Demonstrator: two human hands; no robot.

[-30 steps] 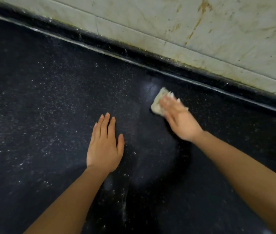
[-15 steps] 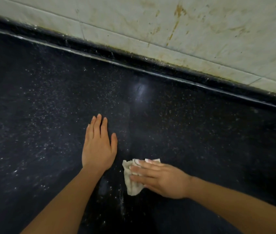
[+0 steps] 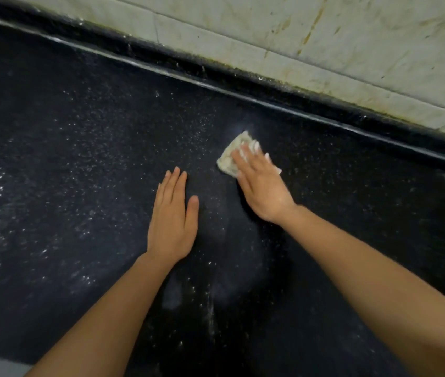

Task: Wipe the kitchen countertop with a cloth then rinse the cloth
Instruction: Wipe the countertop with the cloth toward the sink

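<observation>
- right hand (image 3: 263,186) is pressing the cloth (image 3: 231,159) flat on the countertop (image 3: 80,159), fingers straight and spread over it, not curled round it
- cloth is lying near the back ledge (image 3: 270,104), not touching it
- left hand (image 3: 172,221) is resting flat farther from the back ledge, fingers straight, holding nothing
- white specks (image 3: 85,164) are showing leftward along the back ledge; judging overlapping strokes and even pressure are needed there

Head camera looks steeply down, close over the countertop (image 3: 80,186).
</observation>
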